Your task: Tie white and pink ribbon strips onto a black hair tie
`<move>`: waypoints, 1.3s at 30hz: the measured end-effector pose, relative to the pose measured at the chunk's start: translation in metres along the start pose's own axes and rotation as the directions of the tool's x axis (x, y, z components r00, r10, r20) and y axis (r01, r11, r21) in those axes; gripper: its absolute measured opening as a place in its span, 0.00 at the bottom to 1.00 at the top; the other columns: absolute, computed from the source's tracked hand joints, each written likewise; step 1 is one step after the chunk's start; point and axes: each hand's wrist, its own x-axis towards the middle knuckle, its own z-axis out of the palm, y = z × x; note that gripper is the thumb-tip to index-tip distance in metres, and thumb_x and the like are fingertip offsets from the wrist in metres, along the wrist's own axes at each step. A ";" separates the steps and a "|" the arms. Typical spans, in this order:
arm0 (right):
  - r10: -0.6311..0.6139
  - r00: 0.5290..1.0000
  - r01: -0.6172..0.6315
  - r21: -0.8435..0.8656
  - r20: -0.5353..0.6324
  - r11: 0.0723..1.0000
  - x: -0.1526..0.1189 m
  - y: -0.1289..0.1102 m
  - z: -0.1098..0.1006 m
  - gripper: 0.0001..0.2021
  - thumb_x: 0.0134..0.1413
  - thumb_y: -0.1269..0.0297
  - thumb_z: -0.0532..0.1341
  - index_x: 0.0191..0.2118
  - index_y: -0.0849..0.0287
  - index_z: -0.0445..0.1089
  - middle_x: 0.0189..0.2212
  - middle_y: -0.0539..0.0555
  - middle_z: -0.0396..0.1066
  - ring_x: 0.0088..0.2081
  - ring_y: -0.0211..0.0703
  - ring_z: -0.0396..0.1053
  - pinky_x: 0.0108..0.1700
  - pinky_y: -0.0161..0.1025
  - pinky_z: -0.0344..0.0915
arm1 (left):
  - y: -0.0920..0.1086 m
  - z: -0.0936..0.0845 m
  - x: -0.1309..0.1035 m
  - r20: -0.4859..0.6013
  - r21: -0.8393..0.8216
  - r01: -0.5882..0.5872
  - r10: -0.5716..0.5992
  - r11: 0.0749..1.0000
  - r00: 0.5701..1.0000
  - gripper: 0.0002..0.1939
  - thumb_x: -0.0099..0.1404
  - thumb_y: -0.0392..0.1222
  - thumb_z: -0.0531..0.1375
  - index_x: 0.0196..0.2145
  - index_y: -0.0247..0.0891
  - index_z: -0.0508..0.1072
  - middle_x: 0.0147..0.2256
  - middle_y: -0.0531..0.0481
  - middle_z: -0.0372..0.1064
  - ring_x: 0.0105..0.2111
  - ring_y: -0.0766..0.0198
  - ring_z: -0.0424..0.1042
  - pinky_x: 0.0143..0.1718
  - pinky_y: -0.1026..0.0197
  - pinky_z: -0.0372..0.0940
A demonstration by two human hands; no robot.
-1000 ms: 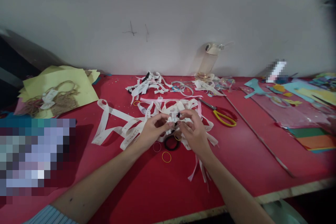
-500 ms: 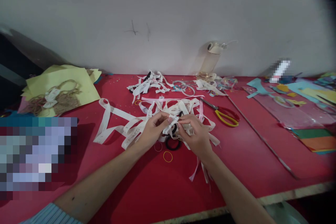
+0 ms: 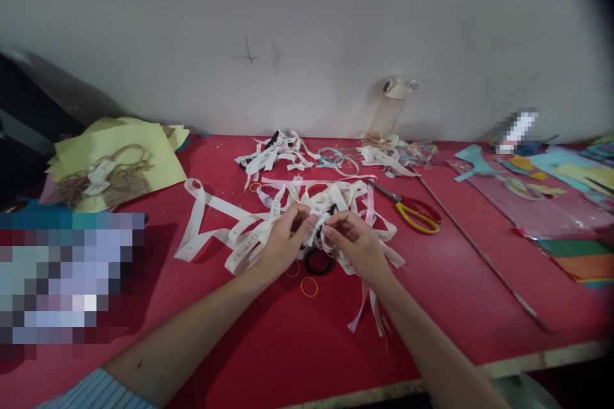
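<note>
My left hand (image 3: pixel 292 230) is closed, pinching a white printed ribbon (image 3: pixel 313 227) between thumb and fingers. From the right, my right hand (image 3: pixel 352 236) pinches the same ribbon where it bends into a small loop. Part of the ribbon is hidden by my fingertips. Around and behind both hands spreads a loose heap of white ribbon (image 3: pixel 208 204), with some pink strands trailing toward me. Just below the fingers lie a black hair tie (image 3: pixel 319 271) and a yellow rubber band (image 3: pixel 309 296).
Scissors (image 3: pixel 417 217) with red and yellow handles lie right of the heap. A thin rod (image 3: pixel 484 255) slants across the red table (image 3: pixel 268 358). A clear bottle (image 3: pixel 387 114) stands by the wall. Yellow paper (image 3: pixel 167 160) with twine is at left, coloured paper (image 3: pixel 575 259) at right.
The ribbon between my fingertips has gone from a fairly flat, slanted strip to a curled loop. My right thumb has shifted slightly lower. The whole view has moved a little.
</note>
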 end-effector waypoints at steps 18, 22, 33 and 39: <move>0.132 0.969 -0.145 0.049 0.208 0.988 0.000 -0.001 0.007 0.11 0.52 0.56 0.63 0.36 0.58 0.68 0.25 0.49 0.71 0.26 0.37 0.70 0.32 0.36 0.67 | 0.000 -0.003 -0.002 0.014 0.237 -0.021 0.018 0.971 1.000 0.12 0.67 0.51 0.51 0.35 0.40 0.65 0.27 0.55 0.65 0.27 0.67 0.63 0.31 0.65 0.57; 0.201 0.949 -0.249 0.188 0.243 0.950 0.000 0.003 0.006 0.13 0.49 0.57 0.65 0.38 0.58 0.70 0.24 0.48 0.70 0.23 0.34 0.68 0.27 0.33 0.64 | -0.002 -0.004 -0.002 0.010 0.275 -0.039 0.038 0.961 0.999 0.11 0.67 0.50 0.51 0.35 0.41 0.65 0.25 0.57 0.62 0.26 0.68 0.62 0.30 0.65 0.56; 0.310 0.921 -0.352 0.165 0.235 0.921 -0.004 -0.003 0.009 0.11 0.49 0.59 0.64 0.37 0.59 0.69 0.20 0.46 0.67 0.18 0.30 0.61 0.18 0.29 0.52 | -0.002 -0.004 -0.005 0.035 0.412 -0.076 0.067 0.908 0.997 0.13 0.68 0.52 0.49 0.38 0.42 0.66 0.26 0.55 0.65 0.27 0.65 0.65 0.32 0.64 0.57; 0.154 0.958 -0.169 0.042 0.241 0.985 -0.003 -0.001 0.014 0.12 0.54 0.54 0.61 0.33 0.57 0.64 0.22 0.47 0.67 0.22 0.33 0.63 0.24 0.31 0.59 | 0.001 -0.003 -0.005 0.049 0.420 -0.097 0.084 0.902 0.995 0.14 0.69 0.52 0.48 0.38 0.41 0.67 0.30 0.52 0.70 0.32 0.63 0.68 0.37 0.62 0.60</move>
